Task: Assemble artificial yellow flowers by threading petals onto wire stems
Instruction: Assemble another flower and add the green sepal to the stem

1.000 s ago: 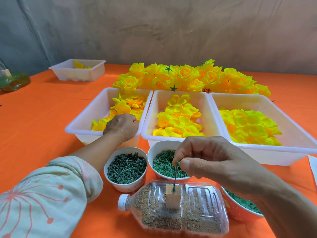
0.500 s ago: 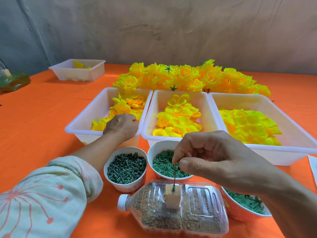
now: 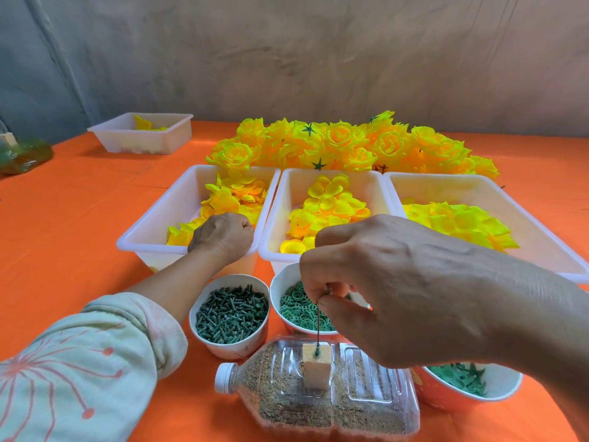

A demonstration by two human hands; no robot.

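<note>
At the far left edge a green-tinted bottle [image 3: 22, 154] is lying partly out of view, and a small translucent white plastic tub [image 3: 143, 135] holding a few yellow scraps is sitting well behind it on the orange tablecloth [image 3: 63, 218], which is lying bare and wide between that tub and the near trays. A pale sleeve with an orange burst print [image 3: 79, 362] is reaching forward; the left hand [image 3: 223, 237] is curling into a fist over the near rim of the left white plastic tray [image 3: 143, 237], knuckles up, fingertips hidden among the loose yellow fabric petals [image 3: 229, 199], so what it is gripping cannot be told. Just in front, a white paper cup of dark green plastic pegs [image 3: 229, 314] is standing beside a white cup of green plastic rings [image 3: 296, 311]; a tiny mark on the first cup is too small to read. The middle white tray [image 3: 280, 202] is touching its neighbours rim to rim. A clear plastic bottle filled with sandy grit [image 3: 318, 403] is lying on its side, white cap pointing left, carrying a pale wooden block [image 3: 315, 368]. The thin dark green wire stem [image 3: 318, 327] is standing upright in that block, long axis vertical, its top being pinched between thumb and forefinger of the right hand [image 3: 398, 291]. Behind the trays a heap of finished yellow fabric roses [image 3: 350, 145] is lying. The right white tray [image 3: 446, 186] is running off the right edge, and an orange-walled bowl of green star-shaped pieces [image 3: 462, 381] is sitting under the right wrist
</note>
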